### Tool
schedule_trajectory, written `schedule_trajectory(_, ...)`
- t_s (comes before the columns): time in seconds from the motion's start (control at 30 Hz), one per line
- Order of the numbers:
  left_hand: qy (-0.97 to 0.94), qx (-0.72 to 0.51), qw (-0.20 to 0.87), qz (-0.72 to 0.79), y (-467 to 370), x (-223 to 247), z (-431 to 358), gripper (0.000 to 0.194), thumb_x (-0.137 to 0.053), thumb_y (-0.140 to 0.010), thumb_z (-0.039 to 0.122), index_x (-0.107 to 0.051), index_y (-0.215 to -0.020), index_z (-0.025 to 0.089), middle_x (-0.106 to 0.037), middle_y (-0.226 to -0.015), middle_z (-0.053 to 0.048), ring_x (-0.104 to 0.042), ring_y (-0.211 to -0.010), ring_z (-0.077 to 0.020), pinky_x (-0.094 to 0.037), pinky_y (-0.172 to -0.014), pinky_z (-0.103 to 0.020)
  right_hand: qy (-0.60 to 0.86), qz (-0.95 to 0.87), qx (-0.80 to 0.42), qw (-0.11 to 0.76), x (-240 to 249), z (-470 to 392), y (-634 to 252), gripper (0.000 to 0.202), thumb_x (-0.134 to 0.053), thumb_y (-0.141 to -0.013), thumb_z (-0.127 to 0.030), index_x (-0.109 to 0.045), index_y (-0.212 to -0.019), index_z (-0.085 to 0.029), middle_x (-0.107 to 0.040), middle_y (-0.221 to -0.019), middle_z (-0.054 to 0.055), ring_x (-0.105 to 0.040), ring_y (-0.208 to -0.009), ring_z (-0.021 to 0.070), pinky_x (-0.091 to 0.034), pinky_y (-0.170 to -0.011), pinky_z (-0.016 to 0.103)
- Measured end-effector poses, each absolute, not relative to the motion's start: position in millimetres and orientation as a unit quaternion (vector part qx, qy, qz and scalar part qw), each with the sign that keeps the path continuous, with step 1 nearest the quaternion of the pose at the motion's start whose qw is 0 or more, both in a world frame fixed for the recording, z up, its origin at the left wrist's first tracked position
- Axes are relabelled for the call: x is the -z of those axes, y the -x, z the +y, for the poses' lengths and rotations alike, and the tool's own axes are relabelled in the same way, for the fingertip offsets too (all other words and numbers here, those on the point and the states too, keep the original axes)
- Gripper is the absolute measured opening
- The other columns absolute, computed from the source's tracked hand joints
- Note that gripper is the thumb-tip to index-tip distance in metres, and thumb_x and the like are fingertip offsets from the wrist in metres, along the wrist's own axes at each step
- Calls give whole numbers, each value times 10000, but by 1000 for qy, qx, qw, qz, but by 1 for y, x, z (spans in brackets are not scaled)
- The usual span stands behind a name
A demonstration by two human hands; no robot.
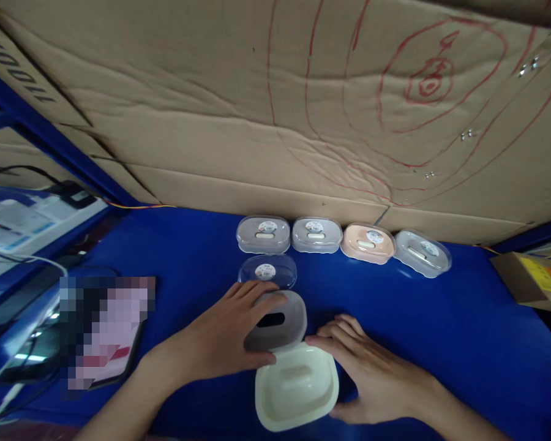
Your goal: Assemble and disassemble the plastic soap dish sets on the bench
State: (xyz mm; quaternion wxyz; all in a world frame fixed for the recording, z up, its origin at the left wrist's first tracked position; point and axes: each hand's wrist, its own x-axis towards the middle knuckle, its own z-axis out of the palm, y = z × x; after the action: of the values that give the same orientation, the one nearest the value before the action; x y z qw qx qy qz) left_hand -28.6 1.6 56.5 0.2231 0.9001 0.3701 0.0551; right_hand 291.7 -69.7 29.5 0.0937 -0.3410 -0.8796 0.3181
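Observation:
A cream soap dish (298, 401) lies close to me, with a raised bar along its middle. My right hand (367, 373) grips its right side, the index finger at the upper corner and the thumb at the lower one. Just beyond it sits a grey soap dish tray (291, 327) with a dark oval slot. Around the left side of this tray curls my left hand (224, 337); its thumb reaches the cream dish's far rim. A clear lid (280, 269) with a round sticker lies behind the left fingers, which partly cover it.
Along the cardboard wall (202, 122) stand lidded soap boxes: two grey (262, 236) (316, 236), one pink (367, 246) and another grey (422, 254). At left are a phone (114, 331) and cables (4, 380). An open carton (523, 278) stands at the right edge.

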Motion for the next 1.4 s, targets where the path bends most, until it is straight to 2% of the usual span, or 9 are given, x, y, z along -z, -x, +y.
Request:
schedule_trajectory(0.17,-898,-53,228,372,28,-52,2,758,-941,-786,484,-592,-1446,354,-524,-1603,-80,-471,-1495,-408,-397,-1200,-599,361,-878,-311,47,-26,-75,-289,1009,-936,-790,-454,-419,-1638,-278,-609,-1484,143,-568,-1408,354,-388,-1257,573)
schedule_trajectory(0.27,-894,-56,229,382,31,-52,2,722,-941,-793,489,-613,-1423,363,-528,-1591,-76,-478,-1485,-408,-405,-1184,-594,362,-880,-304,45,-22,-78,-288,989,-933,-809,-460,-425,-1641,-294,-584,-1536,143,-570,-1437,346,-419,-1258,548)
schedule_trajectory(0.4,-893,-47,232,383,32,-52,2,705,-955,-783,474,-630,-1397,347,-555,-1558,-79,-472,-1492,-413,-391,-1189,-606,338,-888,-306,56,-23,-81,-287,742,-876,-879,-401,-555,-1540,-297,-597,-1505,116,-615,-1388,296,-513,-1187,434)
schedule_trajectory(0.53,-895,-32,220,387,30,-50,3,689,-975,-773,430,-643,-1367,324,-544,-1572,-104,-452,-1513,-426,-392,-1181,-627,300,-898,-308,90,-22,-85,-282,359,-783,-946,-382,-715,-1276,-257,-641,-1405,91,-679,-1251,247,-565,-1091,369)
schedule_trajectory(0.67,-894,-39,219,388,30,-50,2,648,-945,-801,486,-660,-1360,324,-537,-1579,-109,-446,-1519,-434,-391,-1189,-645,284,-910,-278,114,-13,-89,-276,271,-728,-994,-379,-717,-1225,-239,-665,-1347,92,-691,-1161,235,-562,-1061,390)
schedule_trajectory(0.73,-896,-44,223,383,30,-50,1,738,-940,-787,547,-633,-1425,339,-468,-1654,-122,-400,-1553,-452,-365,-1211,-674,288,-916,-254,118,-8,-89,-272,274,-696,-1025,-385,-699,-1261,-245,-668,-1331,96,-684,-1150,244,-548,-1062,421)
schedule_trajectory(0.87,-900,-34,236,364,32,-46,-4,1037,-950,-723,633,-476,-1608,375,-221,-1804,-135,-223,-1639,-492,-227,-1256,-775,298,-919,-226,128,-3,-88,-263,296,-657,-1057,-427,-672,-1293,-249,-666,-1333,110,-651,-1197,258,-522,-1048,428)
schedule_trajectory(1.1,-896,-24,218,387,41,-29,-2,918,-892,-819,339,-452,-1623,412,-191,-1820,-99,-187,-1658,-470,-139,-1249,-823,322,-917,-186,141,7,-93,-246,337,-628,-1065,-464,-647,-1317,-242,-669,-1361,120,-642,-1189,274,-505,-1036,430)
schedule_trajectory(1.4,-889,22,222,400,53,-41,6,975,-813,-824,110,-396,-1639,449,-116,-1836,-70,-142,-1681,-410,-171,-1265,-794,318,-927,-154,125,-2,-82,-226,346,-548,-1091,-526,-647,-1245,-233,-682,-1299,95,-634,-1113,261,-495,-959,408)
